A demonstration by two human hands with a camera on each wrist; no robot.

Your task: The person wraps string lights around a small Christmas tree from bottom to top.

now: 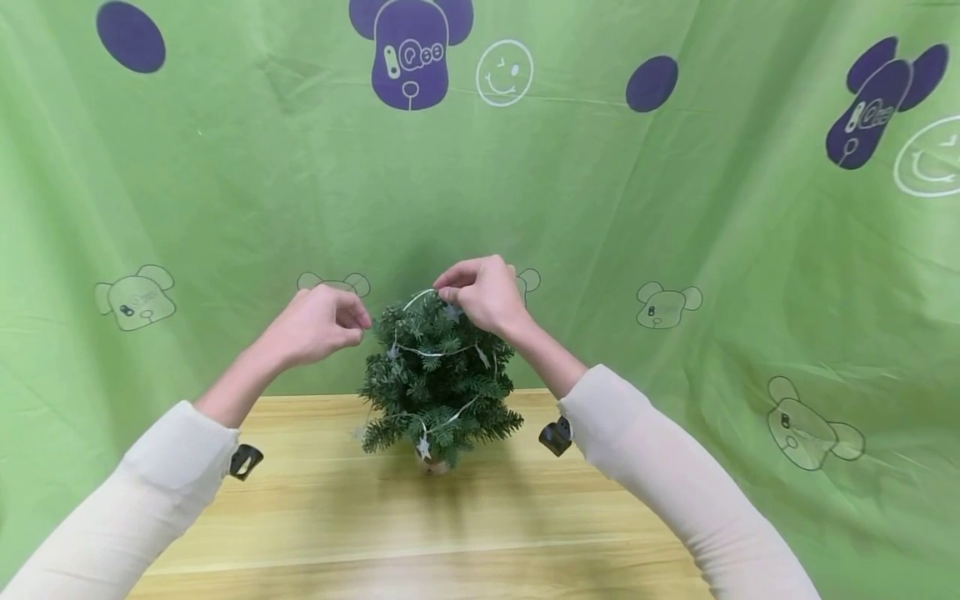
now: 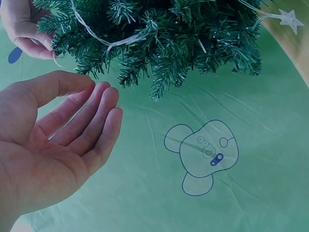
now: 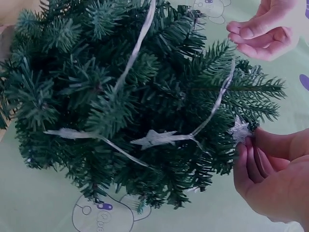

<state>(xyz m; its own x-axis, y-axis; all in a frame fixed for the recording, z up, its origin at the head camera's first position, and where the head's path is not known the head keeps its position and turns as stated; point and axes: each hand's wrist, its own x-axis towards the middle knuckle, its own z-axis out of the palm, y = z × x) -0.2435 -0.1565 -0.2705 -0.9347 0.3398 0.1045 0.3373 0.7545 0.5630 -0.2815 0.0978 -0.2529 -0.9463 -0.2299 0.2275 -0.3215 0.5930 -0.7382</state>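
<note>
A small green artificial Christmas tree [image 1: 435, 387] stands on the wooden table, wound with a pale string of star lights [image 1: 418, 353]. At its top, my right hand [image 1: 491, 292] pinches a silvery star [image 3: 240, 129] of the string between thumb and fingers. My left hand [image 1: 322, 323] hovers beside the upper left branches, fingers loosely bent and holding nothing; its palm shows in the left wrist view, just off the needles. Another star [image 1: 423, 447] hangs low at the front, and one more [image 2: 290, 21] dangles beyond the lower branches in the left wrist view.
The wooden table [image 1: 420, 533] runs up to a green curtain [image 1: 300, 167] printed with bear figures and smiley faces. A black wrist camera [image 1: 245, 461] sits at the left cuff, another [image 1: 556, 437] at the right cuff.
</note>
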